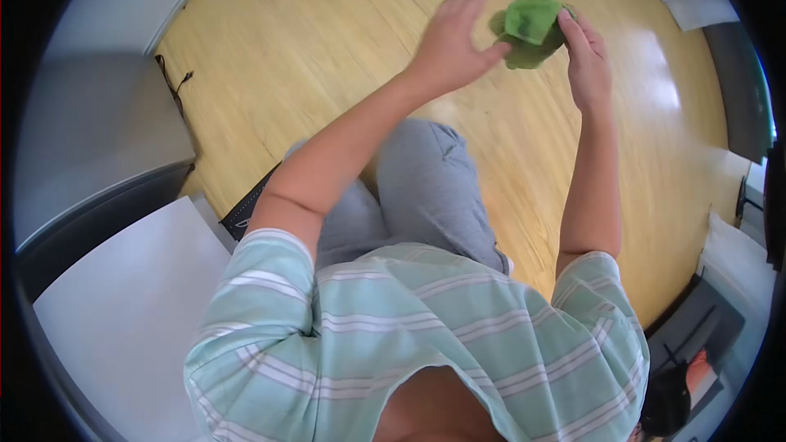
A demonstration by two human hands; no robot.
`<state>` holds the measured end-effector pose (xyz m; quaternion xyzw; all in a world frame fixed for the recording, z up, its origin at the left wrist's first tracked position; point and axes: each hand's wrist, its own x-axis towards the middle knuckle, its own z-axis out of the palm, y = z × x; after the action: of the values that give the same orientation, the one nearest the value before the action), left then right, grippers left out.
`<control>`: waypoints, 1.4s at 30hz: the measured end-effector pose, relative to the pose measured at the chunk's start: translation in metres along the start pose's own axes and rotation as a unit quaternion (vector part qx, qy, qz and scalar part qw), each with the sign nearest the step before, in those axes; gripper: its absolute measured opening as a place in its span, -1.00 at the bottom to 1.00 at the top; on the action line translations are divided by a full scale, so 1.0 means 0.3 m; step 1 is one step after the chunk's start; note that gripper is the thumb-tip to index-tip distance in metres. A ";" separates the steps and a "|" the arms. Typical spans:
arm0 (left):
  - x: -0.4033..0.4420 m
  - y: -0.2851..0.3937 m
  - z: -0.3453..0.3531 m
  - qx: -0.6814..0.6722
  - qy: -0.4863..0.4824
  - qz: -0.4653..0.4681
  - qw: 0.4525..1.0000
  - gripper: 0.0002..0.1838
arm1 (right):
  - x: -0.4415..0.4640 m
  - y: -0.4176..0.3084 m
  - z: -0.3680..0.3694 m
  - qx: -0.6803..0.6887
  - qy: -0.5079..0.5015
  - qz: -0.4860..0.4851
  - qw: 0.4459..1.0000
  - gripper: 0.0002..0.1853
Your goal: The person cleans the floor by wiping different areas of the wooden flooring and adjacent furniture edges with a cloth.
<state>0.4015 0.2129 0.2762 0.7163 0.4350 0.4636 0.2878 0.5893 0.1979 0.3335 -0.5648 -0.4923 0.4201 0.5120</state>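
Striped mint shirt is filling the near field, its neckline lying closest to the lens. Grey trousers are showing just beyond, knees pointing forward. Green cloth is hanging in the air past the knees, above the floor, folded or bunched, with one flap facing up and a darker patch on it. Right grip is pinching the cloth's right edge between thumb and fingers. Left grip is standing released, fingers apart and blurred; its thumb tip is lying at the cloth's left edge, contact impossible to tell.

Edges and room: bare floor is surrounding both forearms ahead and between. Left side is being bounded by a grey cabinet and a white flat panel, both well apart from the cloth. Black cable is trailing by the cabinet's edge. Right side is being bounded by a dark panel.

Surface: pale wood-plank floor is running under everything, glare showing right of the right grip. White fabric is draping at upper right.
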 end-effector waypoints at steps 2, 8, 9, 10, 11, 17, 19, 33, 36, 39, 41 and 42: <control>0.062 0.021 0.094 0.050 0.004 0.114 0.992 -0.47 | -0.021 -0.016 -0.038 0.110 0.034 0.034 0.993 -0.61; 0.127 0.156 0.069 -0.110 -0.242 -0.198 0.943 -0.70 | -0.039 0.004 -0.251 0.296 0.122 0.043 0.946 -0.60; 0.126 0.161 0.067 -0.129 -0.237 -0.197 0.943 -0.70 | -0.050 0.010 -0.262 0.323 0.159 0.056 0.931 -0.60; 0.127 0.162 0.065 -0.148 -0.230 -0.195 0.942 -0.71 | -0.059 0.029 -0.276 0.304 0.132 0.068 0.941 -0.63; 0.130 0.162 0.059 -0.165 -0.223 -0.193 0.941 -0.72 | -0.067 0.057 -0.292 0.284 0.106 0.079 0.950 -0.65; 0.178 0.200 0.019 -0.337 -0.221 -0.281 0.871 -0.76 | -0.104 0.045 -0.291 0.057 0.065 0.041 0.995 -0.50; 0.196 0.209 0.000 -0.383 -0.168 -0.293 0.860 -0.77 | -0.106 0.055 -0.321 0.066 0.095 -0.009 0.993 -0.57; 0.234 0.089 -0.127 -0.421 -0.144 -0.304 0.843 -0.83 | -0.100 0.065 -0.435 0.006 0.129 0.077 0.989 -0.79; 0.192 0.060 -0.063 -0.332 -0.082 -0.361 0.868 -0.76 | -0.068 0.052 -0.338 0.046 0.168 0.095 0.980 -0.75; 0.140 0.081 -0.008 -0.356 -0.045 -0.425 0.831 -0.65 | -0.071 0.025 -0.174 0.112 0.105 0.085 0.985 -0.69; 0.098 0.090 0.013 -0.466 -0.008 -0.418 0.780 -0.63 | -0.088 0.004 -0.026 0.120 0.000 0.067 0.991 -0.64; 0.078 0.113 -0.004 -0.453 0.011 -0.399 0.797 -0.65 | -0.107 0.002 0.052 0.128 -0.070 0.061 0.987 -0.61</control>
<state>0.4168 0.2182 0.3140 0.2620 0.4255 0.4597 0.7341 0.5689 0.1688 0.3299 -0.4926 -0.4334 0.5489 0.5179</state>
